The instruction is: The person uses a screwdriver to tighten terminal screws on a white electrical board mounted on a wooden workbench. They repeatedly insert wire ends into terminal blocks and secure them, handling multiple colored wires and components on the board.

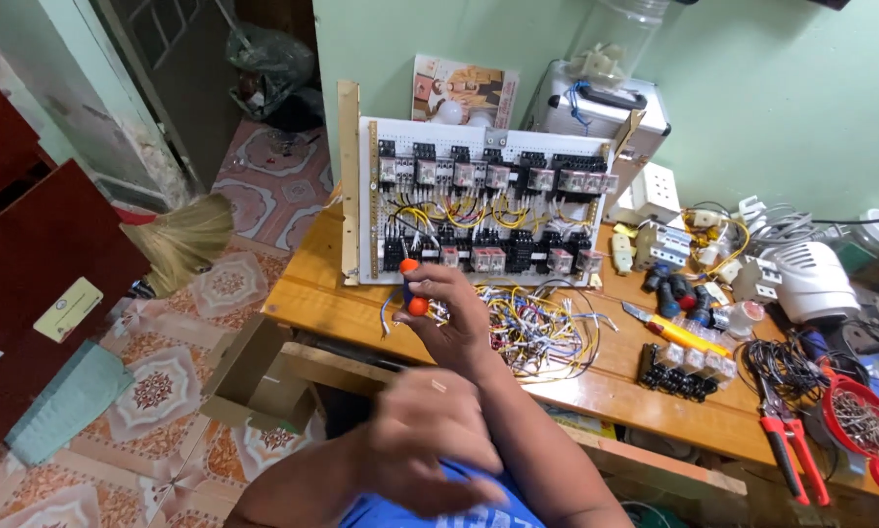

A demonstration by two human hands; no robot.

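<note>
Head view, sweeping from the left: on the dark red cabinet door there's a small pale-yellow rectangular label (pixel 67 309) with a round blue mark, tilted a little. Next to it a straw broom (pixel 180 240) lies over the patterned tiled floor (pixel 156 386).

Moving in, the left hand (pixel 430 430) is low in the frame, close to the blue shirt, blurred, fingers loosely curled, and I see nothing in it. Just above, the right hand (pixel 449 313) is raised in front of the board with its fingers closed round a small screwdriver (pixel 412 286): two orange knobs show, one over the other, with a dark shank between them. That tool looks light and stiff, and the rounded orange ends could be slick, so the ribbed middle seems the place to pinch it, as the fingers do now.

Behind it stands the white perforated control panel (pixel 479 200), upright on the wooden worktop (pixel 307 293), carrying two rows of black relay sockets with clear relays and loops of yellow wire. I'd judge it rigid but awkward; hold the frame, not the relays. At its foot a tangle of loose wires (pixel 537 328), soft and springy.

Above the panel, a flat picture card (pixel 464 90) in pink and orange leans on the green wall. Further right, a yellow utility knife (pixel 669 330), a row of clear relays (pixel 689 364), red-handled pliers (pixel 791 445), and a red round tray (pixel 860 418) of small metal parts.
</note>
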